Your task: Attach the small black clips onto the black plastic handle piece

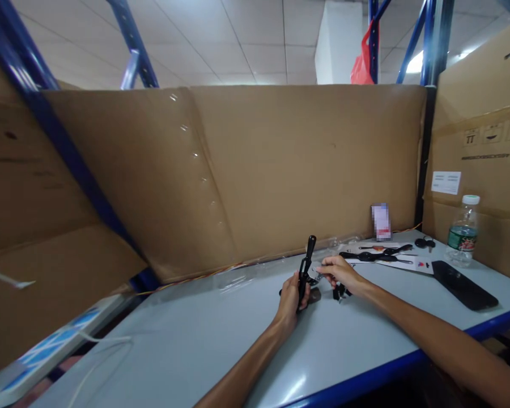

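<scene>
**Fitting a small part to an upright black strap**

The left hand point(289, 303) grips a slim black strap-like piece of matte plastic or rubber point(306, 266) — held upright, its rounded tip rising above the fist. The right hand point(339, 272) meets it just beside the grip, fingertips pinched on a small part too blurred to identify. The step appears to be joining or adjusting; the next move likely calls for fine alignment at that junction. Beyond the right hand lie more slender black straps on a white card point(385, 256), a flat glossy black phone point(463, 284) and a clear plastic bottle with a green label point(461, 232), all on the smooth pale grey tabletop point(187, 340).
</scene>
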Available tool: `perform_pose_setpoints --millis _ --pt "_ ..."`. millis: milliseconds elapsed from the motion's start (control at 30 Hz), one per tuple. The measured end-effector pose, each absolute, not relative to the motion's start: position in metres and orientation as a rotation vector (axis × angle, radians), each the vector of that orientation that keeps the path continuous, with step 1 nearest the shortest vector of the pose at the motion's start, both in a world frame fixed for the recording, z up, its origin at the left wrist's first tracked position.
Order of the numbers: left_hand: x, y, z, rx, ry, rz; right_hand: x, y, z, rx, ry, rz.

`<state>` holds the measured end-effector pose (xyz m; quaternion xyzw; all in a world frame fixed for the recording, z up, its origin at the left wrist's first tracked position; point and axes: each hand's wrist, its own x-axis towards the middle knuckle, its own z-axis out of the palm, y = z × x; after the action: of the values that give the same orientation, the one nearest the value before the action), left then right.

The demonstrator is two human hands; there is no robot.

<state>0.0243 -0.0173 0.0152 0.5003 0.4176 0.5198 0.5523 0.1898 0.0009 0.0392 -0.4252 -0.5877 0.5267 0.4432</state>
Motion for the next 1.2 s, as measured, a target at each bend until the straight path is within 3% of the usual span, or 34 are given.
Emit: perform_pose_setpoints --millis 300,900,1100,1200 --pt "0.031 -0.023 0.017 1.433 0.969 1.202 0.188 0.006 0.033 -1.096 -1.502 1.219" --pt "0.029 -0.014 0.005 1.216 1.002 1.215 0.202 0.019 0.033 -1.215 -1.678 1.039" --pt "0.024 -0.015 0.013 1.103 0.967 1.253 0.220 0.022 0.046 -1.235 -1.760 0.757" --pt "0.026 -0.018 0.014 1.121 0.954 1.288 0.217 0.016 0.052 -1.191 -1.634 0.919"
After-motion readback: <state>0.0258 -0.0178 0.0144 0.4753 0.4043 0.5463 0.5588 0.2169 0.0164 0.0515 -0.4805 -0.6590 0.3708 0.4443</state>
